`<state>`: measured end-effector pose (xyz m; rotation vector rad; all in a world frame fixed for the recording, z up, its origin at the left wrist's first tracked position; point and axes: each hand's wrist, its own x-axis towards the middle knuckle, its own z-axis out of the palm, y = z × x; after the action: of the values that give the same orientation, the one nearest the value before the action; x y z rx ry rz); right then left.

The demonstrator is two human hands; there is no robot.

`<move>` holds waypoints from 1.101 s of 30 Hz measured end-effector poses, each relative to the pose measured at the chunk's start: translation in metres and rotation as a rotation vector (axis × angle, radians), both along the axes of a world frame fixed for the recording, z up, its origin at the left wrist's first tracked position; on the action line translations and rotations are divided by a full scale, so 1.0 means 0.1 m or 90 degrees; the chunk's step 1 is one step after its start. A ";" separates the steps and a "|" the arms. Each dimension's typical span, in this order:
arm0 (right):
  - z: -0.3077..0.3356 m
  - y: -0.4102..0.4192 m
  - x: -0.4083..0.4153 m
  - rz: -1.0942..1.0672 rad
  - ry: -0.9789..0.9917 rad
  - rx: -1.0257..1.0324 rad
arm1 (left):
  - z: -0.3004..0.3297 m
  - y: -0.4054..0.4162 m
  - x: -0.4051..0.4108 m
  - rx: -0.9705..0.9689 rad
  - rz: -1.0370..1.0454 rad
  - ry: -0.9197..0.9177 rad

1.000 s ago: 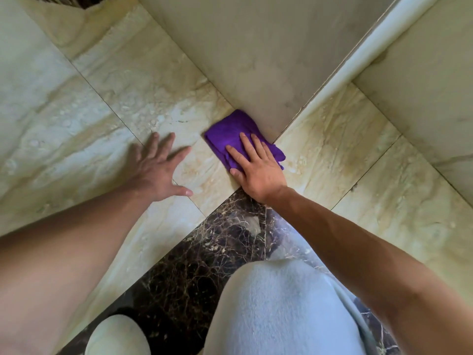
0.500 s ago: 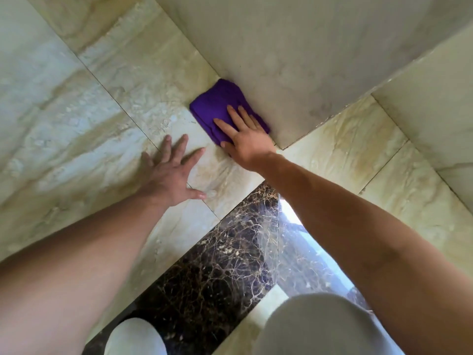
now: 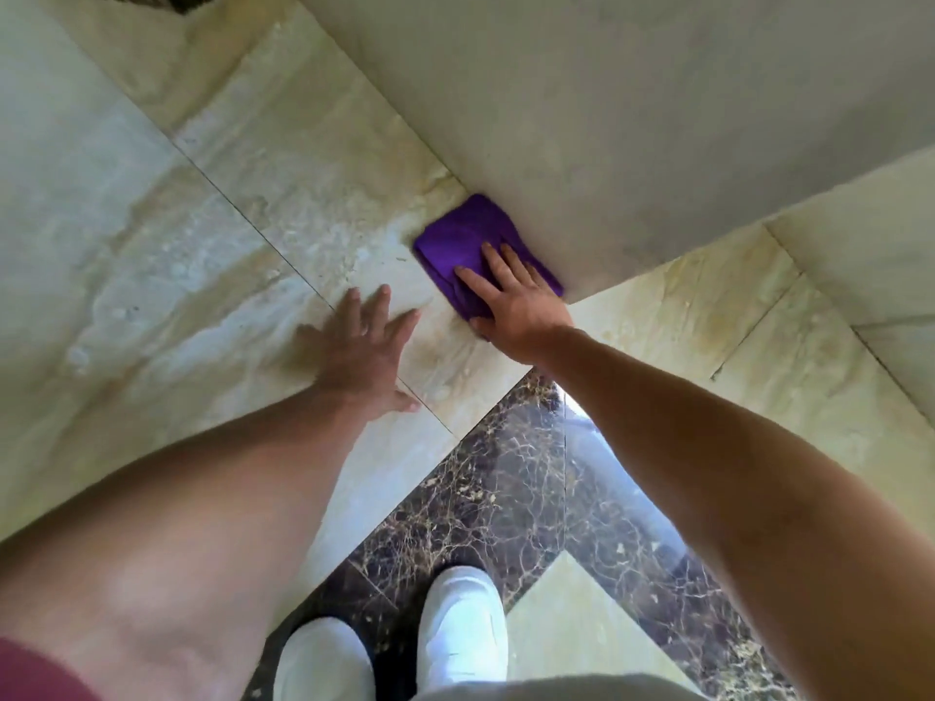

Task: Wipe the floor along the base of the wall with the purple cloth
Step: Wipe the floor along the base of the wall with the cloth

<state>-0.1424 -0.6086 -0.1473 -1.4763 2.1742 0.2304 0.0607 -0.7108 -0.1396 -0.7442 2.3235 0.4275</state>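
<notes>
The purple cloth (image 3: 468, 242) is soft and folded into a flat pad with rounded corners. It lies on the floor (image 3: 303, 194), right against the bottom of the wall (image 3: 582, 118), close to the wall's corner. The floor is made of big, smooth, shiny tiles, cream with brown swirls. The wall is pale and smooth too.

The right hand (image 3: 511, 308) lies flat on top of the cloth. Its fingers are spread open and point toward the wall, and the palm presses down. It is not gripping the cloth, only pushing on it. The right arm reaches out long and straight.

The left hand (image 3: 364, 354) is flat on the bare floor just beside the cloth, not touching it. Its fingers are spread wide and it holds nothing.

Nearer the person there is a dark brown tile (image 3: 506, 488) with thin light lines like a web. Two white shoes (image 3: 460, 629) stand on it. Nothing sits between the cloth and the wall.
</notes>
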 end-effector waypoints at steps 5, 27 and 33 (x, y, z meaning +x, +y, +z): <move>-0.19 -0.90 -0.05 0.024 -0.022 -0.083 | -0.22 0.05 0.21 -0.038 -0.017 0.040; -0.12 -0.26 -0.11 0.030 -0.003 -0.017 | 0.44 -1.52 0.31 -0.066 0.182 0.030; -0.17 -0.64 -0.07 0.032 -0.005 -0.052 | 0.13 -1.66 0.39 -0.019 0.220 0.014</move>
<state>-0.1493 -0.6729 -0.1643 -1.5750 2.1661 0.1544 0.0998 -0.8771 -0.1262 -1.1673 2.2280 0.5546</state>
